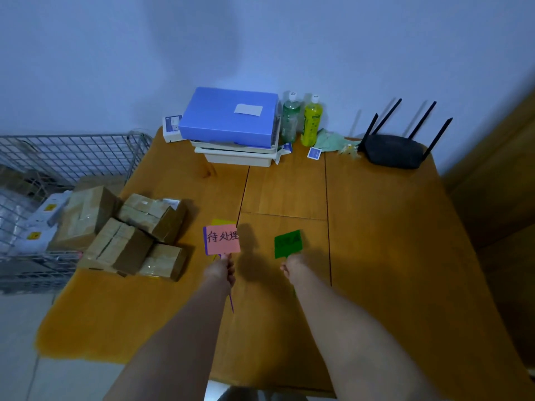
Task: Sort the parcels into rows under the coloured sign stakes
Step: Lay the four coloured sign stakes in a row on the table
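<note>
1. Left hand [221,270] is clamped on a pink sign stake [223,239] reading "待处理".
2. Right hand [292,267] grips a green sign stake [288,243]; writing illegible.
3. Brown parcels [136,235] lie clustered at the left of the table [376,227].

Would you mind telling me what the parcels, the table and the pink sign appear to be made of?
The parcels look like brown corrugated cardboard, matte, with glossy clear tape strips catching light. The table appears to be wood, orange-brown and smooth, with visible plank seams and a knot. The pink sign in the left hand seems thin matte paper or card, handwritten in dark ink.
</note>
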A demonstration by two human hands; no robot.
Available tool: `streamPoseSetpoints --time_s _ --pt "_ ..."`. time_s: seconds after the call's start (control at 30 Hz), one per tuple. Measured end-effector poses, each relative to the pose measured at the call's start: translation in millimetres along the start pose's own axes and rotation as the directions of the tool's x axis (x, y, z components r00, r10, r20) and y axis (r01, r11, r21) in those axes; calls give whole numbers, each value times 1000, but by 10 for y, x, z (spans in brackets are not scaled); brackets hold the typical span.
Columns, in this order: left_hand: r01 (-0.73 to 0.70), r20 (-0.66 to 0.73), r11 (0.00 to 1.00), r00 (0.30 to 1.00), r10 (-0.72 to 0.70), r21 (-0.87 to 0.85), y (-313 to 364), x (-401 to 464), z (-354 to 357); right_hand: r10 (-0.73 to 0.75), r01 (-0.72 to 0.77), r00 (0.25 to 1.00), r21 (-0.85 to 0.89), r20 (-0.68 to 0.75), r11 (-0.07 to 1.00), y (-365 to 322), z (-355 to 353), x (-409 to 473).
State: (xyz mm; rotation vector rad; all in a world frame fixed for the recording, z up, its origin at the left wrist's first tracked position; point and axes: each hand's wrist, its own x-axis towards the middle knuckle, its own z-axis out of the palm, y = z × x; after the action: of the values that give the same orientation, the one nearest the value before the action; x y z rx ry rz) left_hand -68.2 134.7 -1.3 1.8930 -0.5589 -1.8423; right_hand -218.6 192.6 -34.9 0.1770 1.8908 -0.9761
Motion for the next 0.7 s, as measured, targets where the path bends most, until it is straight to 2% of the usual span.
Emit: streamPoseSetpoints --time_s 0.1,0.33,0.53,0.6,0.7 --pt "10 39 999 999 -12 43 62 28 -43 8 -7 1000 42 -14 999 -36 77 39" --pt "21 87 983 996 -37 181 149 153 -120 22 -22 999 3 -22 1000 -67 206 89" --pt "-10 124 980 992 -15 196 152 195 -172 -12 10 1000 -208 -6 978 -66 183 -77" --pt "-30 145 981 989 2 191 174 192 -177 -13 7 1000 -256 -21 967 -81 163 -160" --pt "-57 182 984 983 26 167 214 184 -155 -20 28 999 -282 31 959 -128 195 -290"
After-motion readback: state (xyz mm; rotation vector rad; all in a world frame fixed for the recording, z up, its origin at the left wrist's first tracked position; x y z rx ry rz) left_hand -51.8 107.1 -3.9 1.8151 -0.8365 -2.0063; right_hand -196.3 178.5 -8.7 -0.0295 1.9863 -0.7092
